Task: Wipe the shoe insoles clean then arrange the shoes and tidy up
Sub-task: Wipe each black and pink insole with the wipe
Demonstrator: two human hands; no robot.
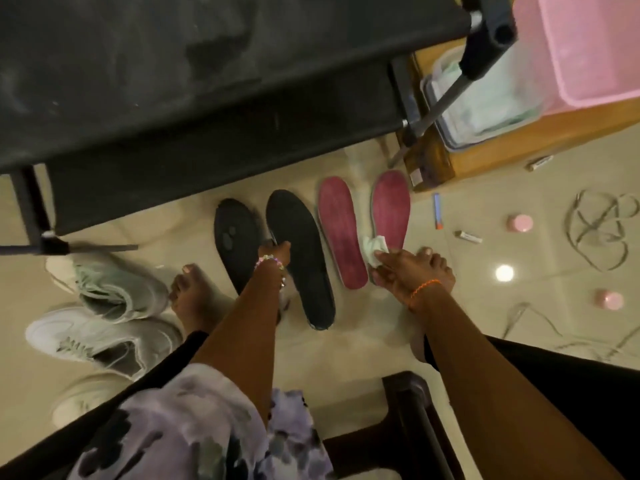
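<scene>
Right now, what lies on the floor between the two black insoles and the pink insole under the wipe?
In the head view, one more pink insole lies there, beside the black insoles and the wiped pink insole.

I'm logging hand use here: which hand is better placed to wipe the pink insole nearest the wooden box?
The right hand. It already holds the wipe against that pink insole, while the left hand grips the edge of a black insole further left.

Pink basket (pixel 585 50), two pink jars (pixel 520 223).
</scene>
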